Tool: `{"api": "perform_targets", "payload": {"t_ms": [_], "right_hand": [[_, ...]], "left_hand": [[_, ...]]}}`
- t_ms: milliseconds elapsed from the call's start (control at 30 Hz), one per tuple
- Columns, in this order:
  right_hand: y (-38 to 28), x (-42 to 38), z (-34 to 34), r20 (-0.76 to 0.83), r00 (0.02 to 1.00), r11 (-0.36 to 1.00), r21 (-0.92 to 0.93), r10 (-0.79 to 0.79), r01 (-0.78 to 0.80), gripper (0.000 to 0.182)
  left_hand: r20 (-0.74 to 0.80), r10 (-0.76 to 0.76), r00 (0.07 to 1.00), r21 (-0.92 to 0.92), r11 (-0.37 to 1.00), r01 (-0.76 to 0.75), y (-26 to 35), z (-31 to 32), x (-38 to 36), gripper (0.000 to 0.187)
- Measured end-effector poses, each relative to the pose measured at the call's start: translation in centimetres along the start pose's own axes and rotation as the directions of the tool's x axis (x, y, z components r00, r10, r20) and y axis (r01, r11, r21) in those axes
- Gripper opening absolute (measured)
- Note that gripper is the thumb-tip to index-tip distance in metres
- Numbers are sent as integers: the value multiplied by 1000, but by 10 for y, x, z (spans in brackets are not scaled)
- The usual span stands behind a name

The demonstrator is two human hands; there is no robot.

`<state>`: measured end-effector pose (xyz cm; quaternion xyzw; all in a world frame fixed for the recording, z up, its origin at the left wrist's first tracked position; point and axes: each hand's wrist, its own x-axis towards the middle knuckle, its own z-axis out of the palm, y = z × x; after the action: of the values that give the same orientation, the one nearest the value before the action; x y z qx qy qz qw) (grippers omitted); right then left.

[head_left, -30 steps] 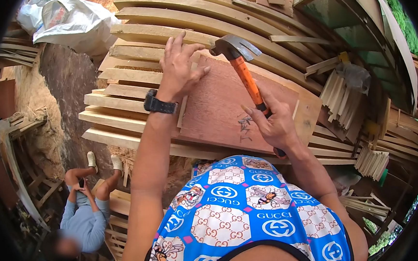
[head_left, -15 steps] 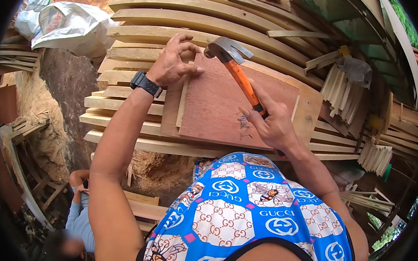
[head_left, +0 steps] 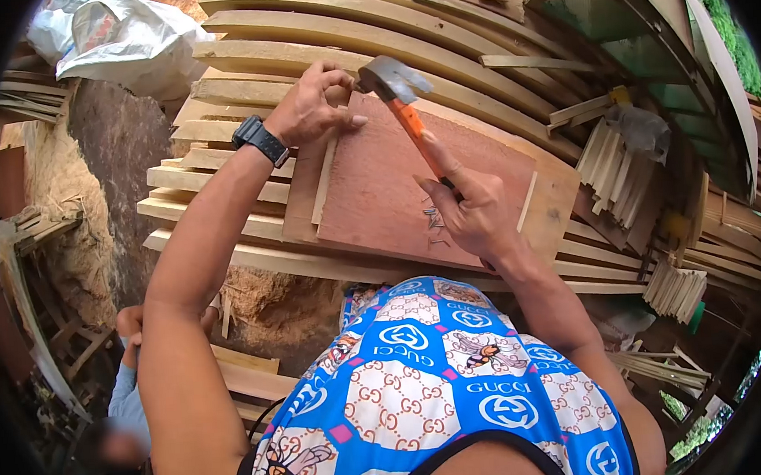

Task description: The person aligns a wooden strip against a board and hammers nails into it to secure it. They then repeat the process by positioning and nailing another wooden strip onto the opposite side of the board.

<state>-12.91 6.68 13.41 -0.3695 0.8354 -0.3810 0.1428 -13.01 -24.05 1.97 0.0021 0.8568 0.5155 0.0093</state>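
Note:
My right hand (head_left: 471,209) is wrapped around the orange handle of a claw hammer (head_left: 411,128), its index finger lying along the handle. The steel head is close beside the fingertips of my left hand (head_left: 311,105). Those fingers are pinched at the upper left corner of a reddish plywood panel (head_left: 385,175); whatever sits between them is too small or hidden to make out. Several loose nails (head_left: 433,218) lie on the panel, just left of my right hand. Under the panel's left side runs a thin wood strip (head_left: 326,184).
Long stacked boards (head_left: 295,23) stretch beneath and beyond the panel. A white sack (head_left: 124,44) is at the upper left. Bundled wood strips (head_left: 618,168) stand at the right. Another person in a grey-blue sleeve (head_left: 127,401) is at the lower left.
The hammer and my right hand have shifted left and slightly up, bringing the head nearer my left fingers. More of the nails now shows. My left hand keeps its pinch at the corner.

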Motion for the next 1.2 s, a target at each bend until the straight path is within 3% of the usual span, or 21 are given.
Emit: {"api": "perform_targets", "payload": {"t_ms": [33, 100, 233, 300, 400, 533, 633, 667, 733, 767, 800, 867, 900, 1033, 1100, 1200], "right_hand": [[-2, -5, 0, 3, 1000, 1000, 0, -2, 2, 69], [-4, -16, 2, -182, 972, 988, 12, -147, 151, 70], [16, -19, 18, -194, 969, 988, -35, -152, 148, 71], [21, -2, 17, -22, 997, 997, -26, 68, -69, 71], [3, -1, 6, -144, 987, 997, -17, -78, 76, 71], [20, -13, 19, -210, 965, 987, -6, -156, 159, 70], [13, 2, 11, 20, 992, 992, 27, 126, -127, 68], [8, -3, 10, 28, 991, 991, 31, 128, -129, 68], [5, -5, 9, -194, 969, 988, -2, -152, 155, 68], [8, -8, 11, -203, 965, 985, -11, -169, 170, 67], [16, -7, 16, -206, 964, 986, -11, -166, 167, 67], [31, 1, 22, -25, 999, 988, -153, -40, 36, 68], [27, 3, 15, 6, 1000, 996, -89, 9, -9, 70], [27, -1, 16, -69, 988, 985, -107, -141, 133, 72], [27, -2, 18, 1, 1000, 978, -210, -11, 11, 70], [27, -2, 6, -12, 1000, 990, -141, 1, -3, 68]], "left_hand": [[-5, 3, 1000, -7, 1000, -3, 0, 1, -2, 59], [-4, -6, 1000, -13, 1000, 6, -3, 1, -1, 59], [-2, 4, 1000, 12, 1000, -4, -4, 2, 1, 58], [2, 22, 1000, 31, 999, -22, -2, 2, 1, 58], [10, 11, 1000, 33, 999, -11, -3, -1, 3, 55], [6, -1, 1000, 68, 998, 0, -4, 1, 1, 55], [-3, 11, 1000, 88, 996, -10, -2, -4, 7, 55], [15, 15, 1000, 87, 996, -17, -4, -1, 4, 55], [8, -9, 1000, 96, 995, 8, -3, -2, 3, 55], [11, -30, 999, 104, 994, 28, -2, -1, 2, 55], [16, -28, 999, 104, 994, 26, -2, 0, 1, 55], [25, -31, 999, 90, 996, 28, -2, -2, 5, 57], [16, 5, 1000, 90, 996, -7, -2, -2, 7, 59], [-9, -37, 999, 96, 995, 38, -9, 1, 6, 62], [6, -47, 999, 104, 994, 46, -8, 2, 5, 62], [11, -31, 999, 175, 984, 28, -3, 10, -5, 61]]}}
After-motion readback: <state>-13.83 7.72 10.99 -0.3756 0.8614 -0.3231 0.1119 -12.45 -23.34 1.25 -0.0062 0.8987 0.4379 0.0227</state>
